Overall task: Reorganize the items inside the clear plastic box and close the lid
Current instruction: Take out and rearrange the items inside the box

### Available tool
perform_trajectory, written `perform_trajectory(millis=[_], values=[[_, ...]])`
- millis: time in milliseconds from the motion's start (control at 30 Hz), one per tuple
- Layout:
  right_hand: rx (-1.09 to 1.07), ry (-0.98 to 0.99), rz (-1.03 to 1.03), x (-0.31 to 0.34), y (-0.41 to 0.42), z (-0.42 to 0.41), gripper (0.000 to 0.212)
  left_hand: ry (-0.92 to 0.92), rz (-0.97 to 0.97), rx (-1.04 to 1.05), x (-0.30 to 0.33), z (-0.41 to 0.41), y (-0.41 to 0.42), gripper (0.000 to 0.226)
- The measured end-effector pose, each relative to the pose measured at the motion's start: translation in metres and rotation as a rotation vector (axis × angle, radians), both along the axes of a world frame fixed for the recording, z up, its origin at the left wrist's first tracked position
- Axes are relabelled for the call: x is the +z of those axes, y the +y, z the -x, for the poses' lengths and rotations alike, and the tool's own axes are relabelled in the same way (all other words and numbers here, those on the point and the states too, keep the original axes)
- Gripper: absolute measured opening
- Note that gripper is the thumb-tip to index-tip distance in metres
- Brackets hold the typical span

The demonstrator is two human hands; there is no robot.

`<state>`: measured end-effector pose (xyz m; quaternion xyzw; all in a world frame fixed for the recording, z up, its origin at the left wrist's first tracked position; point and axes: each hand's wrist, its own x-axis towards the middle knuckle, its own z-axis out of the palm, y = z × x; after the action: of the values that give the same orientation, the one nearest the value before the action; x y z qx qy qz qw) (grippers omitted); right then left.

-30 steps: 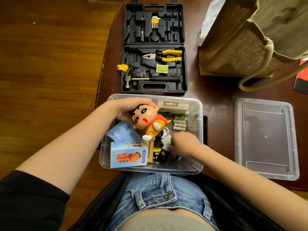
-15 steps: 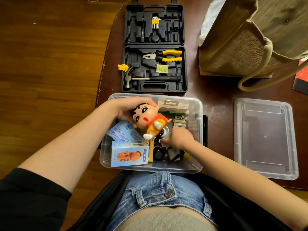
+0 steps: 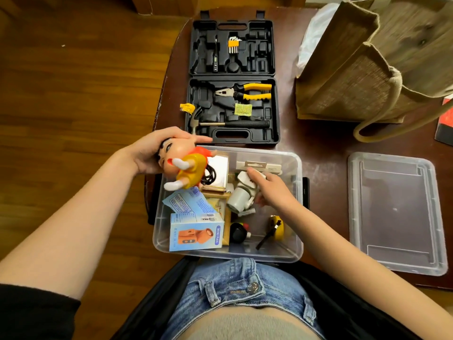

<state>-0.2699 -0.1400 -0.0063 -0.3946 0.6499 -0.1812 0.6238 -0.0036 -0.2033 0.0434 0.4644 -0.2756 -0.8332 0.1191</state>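
Dark reddish-brown wood is making up the tabletop, scuffed pale along its left edge, and a plank floor in a warmer brown is running past that edge. At the far edge an open black tool case is lying with pliers and a hammer in their slots, and a jute bag is standing toward the far right corner.

Against the near edge, right in front of the seated person, the clear plastic box is sitting open. Its lid is lying flat near the right edge, apart from the box.

Sorting looks to be midway. The left hand is gripping a cartoon doll by its head, its grip wrapped over the hair, holding it tilted above the box's far left corner. The right hand is reaching into the middle of the box, its grip curled around a white device. A mini fan carton is standing in the near left corner, a leaflet beside it, and a yellow tape measure is lying toward the near right.

The next move probably calls for settling the white device low, then laying the doll flat enough for the lid to seat; the doll's bulk is the likely obstacle. Only then is the lid worth fetching.
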Motion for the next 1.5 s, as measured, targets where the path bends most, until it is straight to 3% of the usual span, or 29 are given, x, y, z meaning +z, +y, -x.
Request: perform_trajectory(millis=[267, 467, 600, 667, 767, 867, 967, 1033, 1133, 1333, 1500], values=[[0.099, -0.159, -0.069, 0.006, -0.01, -0.04, 0.037, -0.053, -0.019, -0.146, 0.005, 0.004, 0.013, 0.048], [0.121, -0.276, -0.019, 0.015, -0.008, -0.048, 0.017, -0.107, -0.007, -0.263, 0.008, 0.024, 0.009, 0.045], [0.142, -0.308, 0.177, 0.01, -0.002, -0.048, 0.026, -0.149, -0.045, -0.326, 0.008, 0.028, 0.005, 0.056], [0.127, -0.407, 0.16, 0.008, -0.002, -0.046, 0.034, -0.185, -0.054, -0.355, 0.009, 0.029, 0.004, 0.058], [0.066, -0.437, 0.073, 0.005, -0.007, -0.036, 0.027, -0.243, -0.052, -0.415, 0.009, 0.028, 0.002, 0.052], [0.14, -0.193, 0.076, 0.003, -0.011, -0.014, 0.027, -0.281, -0.049, -0.462, 0.006, 0.027, 0.0, 0.049], [0.742, 0.448, 0.172, 0.001, -0.016, 0.012, 0.022, -0.27, -0.047, -0.473, 0.003, 0.025, -0.002, 0.047], [1.113, 0.694, 0.132, 0.003, -0.014, 0.017, 0.018, -0.247, -0.05, -0.485, 0.0, 0.025, -0.004, 0.048], [1.388, 0.839, 0.022, -0.002, -0.006, 0.009, 0.021, -0.19, -0.082, -0.494, -0.002, 0.025, -0.005, 0.048], [1.674, 1.005, -0.026, -0.031, 0.006, -0.005, 0.03, -0.172, -0.077, -0.49, -0.004, 0.025, -0.005, 0.056], [1.708, 0.984, 0.019, -0.04, 0.01, -0.002, 0.032, -0.157, -0.09, -0.485, -0.005, 0.023, -0.005, 0.048]])
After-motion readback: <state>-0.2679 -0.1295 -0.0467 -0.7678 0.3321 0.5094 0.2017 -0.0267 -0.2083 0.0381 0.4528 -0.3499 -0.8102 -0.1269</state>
